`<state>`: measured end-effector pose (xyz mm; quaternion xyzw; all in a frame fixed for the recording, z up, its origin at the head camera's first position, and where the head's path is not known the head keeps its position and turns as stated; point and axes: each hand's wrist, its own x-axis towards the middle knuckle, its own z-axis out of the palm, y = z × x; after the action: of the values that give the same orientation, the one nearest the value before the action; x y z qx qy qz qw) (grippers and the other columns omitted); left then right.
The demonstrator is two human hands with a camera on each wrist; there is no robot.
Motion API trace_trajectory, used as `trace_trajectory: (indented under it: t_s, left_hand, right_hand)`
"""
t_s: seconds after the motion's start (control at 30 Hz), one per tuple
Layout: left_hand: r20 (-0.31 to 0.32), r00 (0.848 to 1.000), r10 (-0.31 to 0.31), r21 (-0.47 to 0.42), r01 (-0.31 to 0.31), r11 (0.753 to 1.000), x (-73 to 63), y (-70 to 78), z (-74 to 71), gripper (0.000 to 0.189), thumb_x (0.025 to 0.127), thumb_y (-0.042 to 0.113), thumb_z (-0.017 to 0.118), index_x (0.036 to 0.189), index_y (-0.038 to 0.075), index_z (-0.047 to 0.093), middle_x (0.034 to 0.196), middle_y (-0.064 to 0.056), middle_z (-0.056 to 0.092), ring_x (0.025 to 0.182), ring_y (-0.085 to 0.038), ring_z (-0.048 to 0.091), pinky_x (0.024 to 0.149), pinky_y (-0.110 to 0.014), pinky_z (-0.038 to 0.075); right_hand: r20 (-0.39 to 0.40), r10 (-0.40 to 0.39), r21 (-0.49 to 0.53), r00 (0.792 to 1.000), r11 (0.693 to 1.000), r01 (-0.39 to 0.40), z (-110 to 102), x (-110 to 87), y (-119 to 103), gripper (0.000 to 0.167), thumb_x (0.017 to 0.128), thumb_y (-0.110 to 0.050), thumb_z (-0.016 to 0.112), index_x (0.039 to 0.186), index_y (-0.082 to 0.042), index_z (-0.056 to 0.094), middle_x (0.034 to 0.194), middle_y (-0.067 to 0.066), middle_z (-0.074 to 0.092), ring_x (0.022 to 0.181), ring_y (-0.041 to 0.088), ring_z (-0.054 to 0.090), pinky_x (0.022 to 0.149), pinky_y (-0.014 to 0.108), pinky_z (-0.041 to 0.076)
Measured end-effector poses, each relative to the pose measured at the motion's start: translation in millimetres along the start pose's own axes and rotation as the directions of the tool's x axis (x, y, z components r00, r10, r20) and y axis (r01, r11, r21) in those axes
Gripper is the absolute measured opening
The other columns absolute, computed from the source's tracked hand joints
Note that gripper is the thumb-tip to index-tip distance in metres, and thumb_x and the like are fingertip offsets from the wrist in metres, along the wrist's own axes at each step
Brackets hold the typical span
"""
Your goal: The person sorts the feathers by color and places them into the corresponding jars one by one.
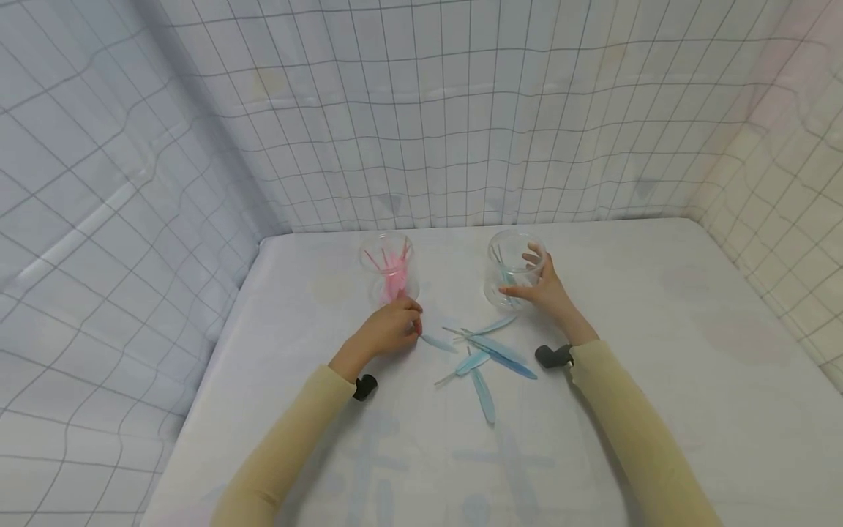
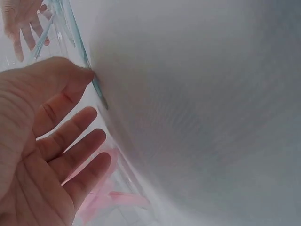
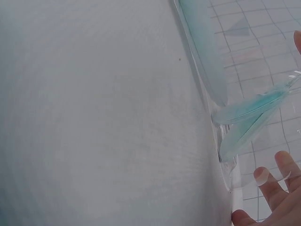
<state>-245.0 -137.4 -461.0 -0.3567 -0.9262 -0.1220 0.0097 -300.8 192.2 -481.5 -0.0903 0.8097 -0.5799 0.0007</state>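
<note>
In the head view my left hand (image 1: 387,328) pinches a light blue feather (image 1: 439,343) near its quill end, low over the table. The left wrist view shows thumb and forefinger together on that feather (image 2: 99,92), the other fingers spread loosely. My right hand (image 1: 552,294) grips a clear jar (image 1: 494,289) from its right side, thumb in front and fingers behind. Blue-green feathers (image 3: 251,115) stand inside this jar. Several loose blue feathers (image 1: 497,347) lie crossed on the table between the hands.
A second clear jar (image 1: 372,262), holding pink feathers (image 1: 395,278), stands just beyond my left hand. White cloth covers the table (image 1: 632,293). Grid-patterned curtains (image 1: 461,110) hang behind and on both sides.
</note>
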Motion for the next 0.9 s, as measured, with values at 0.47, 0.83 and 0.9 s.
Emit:
trace_trajectory:
  t_s: [0.47,0.83,0.9]
  left_hand:
    - [0.028,0.994,0.108,0.274,-0.111,0.955,1.9,10.8,-5.0,0.01,0.074,0.01,0.07,0.074,0.011,0.06,0.107,-0.007,0.06,0.103,-0.026,0.053,0.096,-0.038,0.039]
    - [0.071,0.978,0.194,0.44,-0.205,0.874,8.1,11.0,-5.4,0.021,0.074,0.013,0.072,0.093,0.005,0.067,0.108,-0.005,0.059,0.109,-0.023,0.052,0.097,-0.036,0.038]
    - [0.062,0.98,0.191,0.437,-0.199,0.877,10.0,10.8,-7.4,0.017,0.073,0.012,0.072,0.088,0.006,0.067,0.107,-0.005,0.059,0.108,-0.024,0.053,0.095,-0.036,0.038]
  right_hand:
    - [-0.001,0.007,-0.004,1.0,1.0,-0.007,1,0.9,-3,0.108,0.068,-0.03,0.087,0.148,-0.017,0.015,0.149,0.014,0.028,0.135,0.035,0.025,0.106,0.055,0.022]
    - [-0.006,0.003,-0.009,1.0,1.0,-0.003,0,-1.2,-3,0.108,0.069,-0.029,0.087,0.148,-0.018,0.015,0.149,0.015,0.028,0.136,0.036,0.023,0.106,0.055,0.021]
    - [-0.001,-0.002,-0.003,1.0,1.0,0.002,0,-1.6,-3,0.107,0.069,-0.029,0.087,0.148,-0.018,0.014,0.149,0.015,0.028,0.136,0.037,0.023,0.106,0.055,0.021]
